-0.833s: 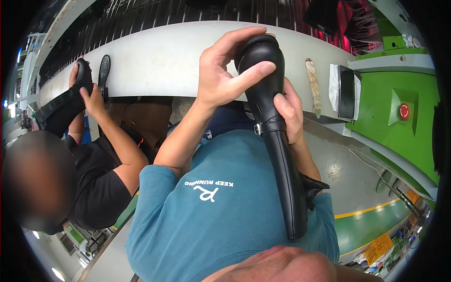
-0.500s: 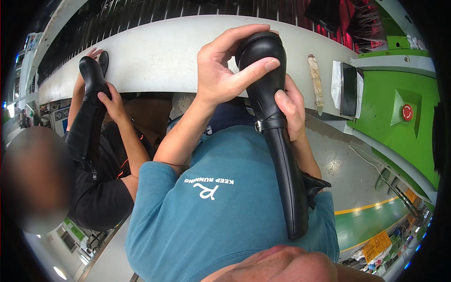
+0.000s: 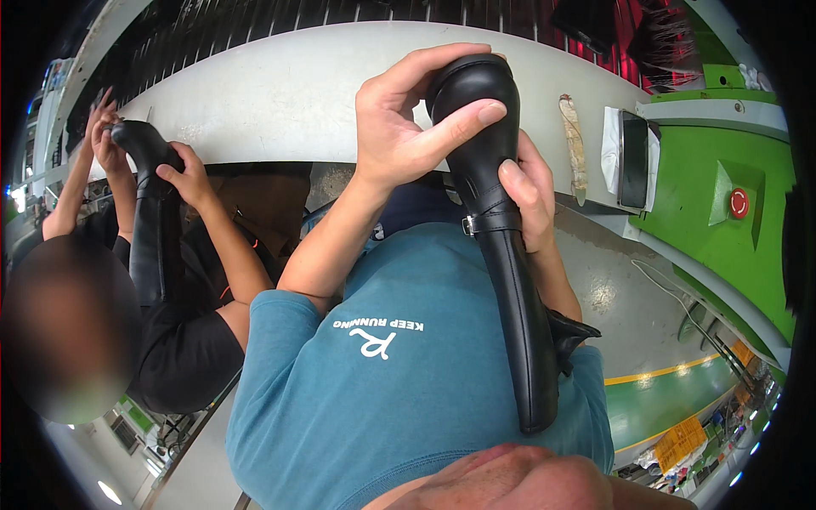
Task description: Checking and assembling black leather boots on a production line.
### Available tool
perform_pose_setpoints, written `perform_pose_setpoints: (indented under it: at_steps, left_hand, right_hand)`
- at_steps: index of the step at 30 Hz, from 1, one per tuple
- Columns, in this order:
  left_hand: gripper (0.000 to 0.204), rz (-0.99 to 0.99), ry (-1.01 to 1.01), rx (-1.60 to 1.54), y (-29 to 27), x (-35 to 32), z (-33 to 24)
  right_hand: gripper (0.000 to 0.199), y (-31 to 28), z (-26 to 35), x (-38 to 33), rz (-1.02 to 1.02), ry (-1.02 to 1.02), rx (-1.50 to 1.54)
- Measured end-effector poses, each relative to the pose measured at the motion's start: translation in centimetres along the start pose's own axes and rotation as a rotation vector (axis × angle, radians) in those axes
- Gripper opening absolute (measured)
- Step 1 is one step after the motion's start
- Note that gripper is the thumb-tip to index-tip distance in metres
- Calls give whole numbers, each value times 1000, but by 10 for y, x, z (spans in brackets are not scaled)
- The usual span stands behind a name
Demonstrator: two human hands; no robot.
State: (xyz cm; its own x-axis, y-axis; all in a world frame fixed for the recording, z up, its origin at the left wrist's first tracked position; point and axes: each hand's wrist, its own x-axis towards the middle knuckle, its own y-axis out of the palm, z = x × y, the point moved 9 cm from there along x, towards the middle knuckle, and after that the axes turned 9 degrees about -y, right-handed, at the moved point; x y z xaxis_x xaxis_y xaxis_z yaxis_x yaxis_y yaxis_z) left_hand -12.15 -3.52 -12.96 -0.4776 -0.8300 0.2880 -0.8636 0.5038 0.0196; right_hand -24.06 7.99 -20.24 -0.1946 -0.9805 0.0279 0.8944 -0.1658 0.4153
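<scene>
A tall black boot [image 3: 476, 127] with a buckled ankle strap is held up before my chest, its toe end over the white worktop [image 3: 280, 102] and its long shaft running down toward my right shoulder. My left hand [image 3: 416, 119] is closed round the toe end, thumb across the upper and fingers over the sole edge. Against the boot's far side, near the ankle, my right hand [image 3: 529, 194] grips it with the thumb in front; most of its fingers are hidden behind the boot. A silver buckle [image 3: 467, 226] shows on the strap.
On my left a co-worker holds another black boot [image 3: 153, 204]; more hands show beyond. A worn, wrapped tool [image 3: 574, 149] lies on the worktop's right, near a dark phone-like device [image 3: 631, 161]. A green machine [image 3: 722, 187] with a red button [image 3: 739, 203] stands at the right.
My hands and the boot have hardly moved. The co-worker's boot has shifted and tilted toward the left edge of the worktop, and another hand has come into view there.
</scene>
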Motion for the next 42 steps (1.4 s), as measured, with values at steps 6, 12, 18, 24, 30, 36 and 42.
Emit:
perform_pose_setpoints:
  at_steps: [6, 12, 18, 24, 30, 36, 42]
  left_hand:
    - [55, -3, 14, 39, 1, -3, -5]
    - [57, -19, -38, 49, 2, -6, -4]
    - [55, 23, 42, 171, 2, -4, -18]
    - [55, 7, 142, 333, 8, -3, -44]
    - [48, -1, 210, 379, 10, -3, -57]
    - [46, -94, 132, 185, -12, -8, -54]
    - [55, -61, 126, 12, -13, -22, -45]
  right_hand:
    - [73, 1, -1, -1, 0, 2, 4]
    - [72, 2, 2, -2, 0, 13, 11]
    - [70, 4, 8, -4, 35, 0, -32]
    - [73, 14, 18, -2, 78, -20, -15]
    - [69, 6, 23, -9, 62, -51, -44]
    - [51, -39, -12, -21, -92, -166, -271]
    - [59, -32, -18, -39, -221, -581, -525]
